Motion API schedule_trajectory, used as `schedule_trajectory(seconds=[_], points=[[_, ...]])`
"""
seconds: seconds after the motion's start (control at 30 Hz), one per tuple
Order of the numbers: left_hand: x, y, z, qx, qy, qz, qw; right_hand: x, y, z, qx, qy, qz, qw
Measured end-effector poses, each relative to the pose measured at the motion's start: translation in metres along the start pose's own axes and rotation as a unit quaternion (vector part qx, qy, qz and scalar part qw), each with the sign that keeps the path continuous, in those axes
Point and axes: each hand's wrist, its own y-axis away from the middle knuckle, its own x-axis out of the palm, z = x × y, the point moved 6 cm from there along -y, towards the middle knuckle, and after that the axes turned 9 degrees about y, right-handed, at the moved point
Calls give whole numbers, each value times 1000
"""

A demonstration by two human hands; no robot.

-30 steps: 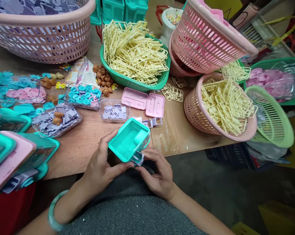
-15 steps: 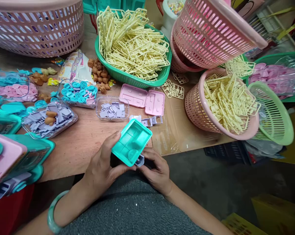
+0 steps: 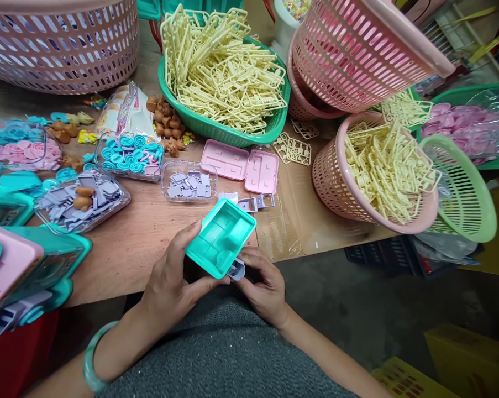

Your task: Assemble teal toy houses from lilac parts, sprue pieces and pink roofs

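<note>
My left hand (image 3: 170, 276) grips a teal plastic box (image 3: 220, 232) by its left side and near corner, thumb underneath along the front edge. The box is tilted, its hollow inside facing me. At its lower right corner sits a small lavender plastic piece (image 3: 236, 270), pinched by my right hand (image 3: 263, 284) against the box. Whether that piece is fixed to the box I cannot tell. Just beyond the box lie lavender parts (image 3: 255, 203) and two pink plastic panels (image 3: 225, 159). A clear tray (image 3: 189, 182) of lavender tiles is behind them.
A green basket (image 3: 228, 135) and a pink basket (image 3: 336, 182) hold cream sprues. Trays of turquoise wheels (image 3: 130, 155) and lavender parts (image 3: 83, 202) stand left, near stacked teal and pink boxes (image 3: 33, 265). The table's front edge (image 3: 100, 301) runs before my lap.
The teal box and both hands stay nearly in place, with only a slight shift left and up. The lavender piece shows a little more beside the corner. The whole view has shifted slightly.
</note>
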Motion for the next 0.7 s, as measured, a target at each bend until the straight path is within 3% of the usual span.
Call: schedule_trajectory(seconds=[0.1, 0.27, 0.43, 0.53, 0.6, 0.7], points=[[0, -1, 0, -7, 9, 8, 1000, -1, -1, 2, -4, 11, 0, 1000], [8, -1, -3, 41, 0, 27, 999, 4, -2, 4, 4, 17, 18, 1000], [11, 0, 0, 23, -3, -17, 1000, 7, -3, 12, -19, 32, 62, 997], [0, -5, 9, -82, 55, -17, 995, -6, -14, 19, -34, 79, 39, 996], [-7, -10, 18, -180, 148, -1, 973, -17, -29, 21, -12, 79, 4, 997], [-13, -18, 22, -261, 270, 28, 927, -6, -57, 23, 34, 8, 96, 995]])
